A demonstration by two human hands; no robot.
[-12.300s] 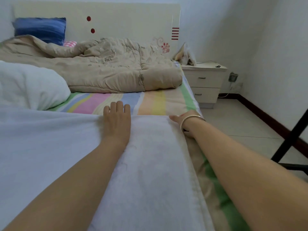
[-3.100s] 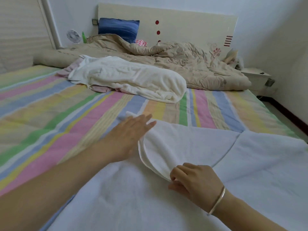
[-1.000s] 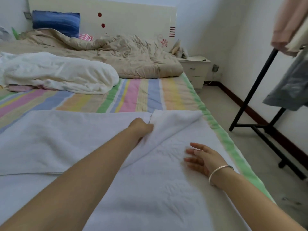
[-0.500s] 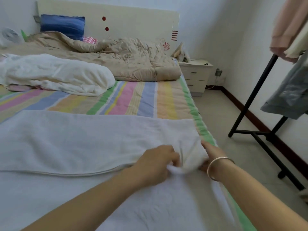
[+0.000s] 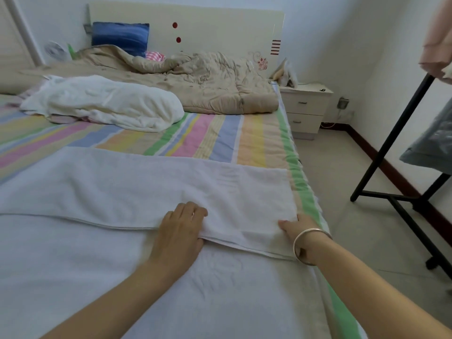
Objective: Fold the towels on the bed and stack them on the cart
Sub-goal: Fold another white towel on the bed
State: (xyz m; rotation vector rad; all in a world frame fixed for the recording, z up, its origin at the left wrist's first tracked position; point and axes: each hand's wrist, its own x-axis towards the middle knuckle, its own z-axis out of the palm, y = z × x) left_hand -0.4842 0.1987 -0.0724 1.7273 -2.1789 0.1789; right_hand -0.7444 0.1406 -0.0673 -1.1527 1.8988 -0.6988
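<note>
Pile (image 5: pixel 105 104): loose white towels at the far left of the bed (image 5: pixel 220 140), not yet folded.
Towel (image 5: pixel 122 187): spread over the near end of the bed. Its far part is turned back as a flap, and the flap hem runs across the bed.
Left hand (image 5: pixel 181 231): lies flat with straight fingers on the flap hem, right of the bed's middle, and holds nothing.
Right hand (image 5: pixel 297 228): at the flap's right corner, by the bed's right edge, with the thumb on the cloth. Whether the fingers pinch the corner cannot be told.
Spacing: the hands are well apart on the same hem.
Risk, skew: the hem sags toward the person between the hands. Pressing it flat as it lies would probably set a crooked fold.
Risk, left span: the flap left of the left hand is unheld. A pull from the right could drag and wrinkle it.
Risk, slide: the towel's right border lies at the bed's right edge. A pull that way could tip it to the floor.
Frame (image 5: pixel 391 143): black, on the floor right of the bed. Whether it is the cart cannot be told.
</note>
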